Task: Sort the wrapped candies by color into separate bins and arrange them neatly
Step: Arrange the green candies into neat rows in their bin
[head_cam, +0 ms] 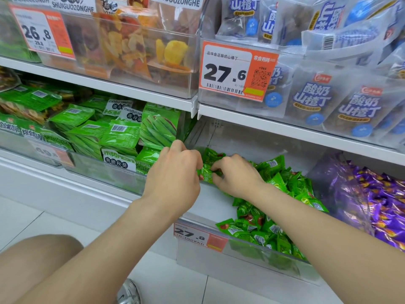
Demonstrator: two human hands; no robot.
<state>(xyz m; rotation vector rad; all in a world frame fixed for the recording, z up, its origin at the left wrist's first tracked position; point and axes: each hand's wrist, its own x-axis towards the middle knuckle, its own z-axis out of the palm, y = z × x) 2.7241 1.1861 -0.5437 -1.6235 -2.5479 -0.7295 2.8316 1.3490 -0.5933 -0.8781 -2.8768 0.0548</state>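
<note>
Green in its wrapper, 1 candy (206,174) lay between the 2 hands over the bare left end of the clear bin (197,253), pinched by the curled fingers of the left hand (175,172) and right hand (237,175) alike, with the green candy heap (278,183) just rightward.

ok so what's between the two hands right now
A green candy. The left hand and the right hand both pinch it over the clear bin. The head view shows this.
</note>
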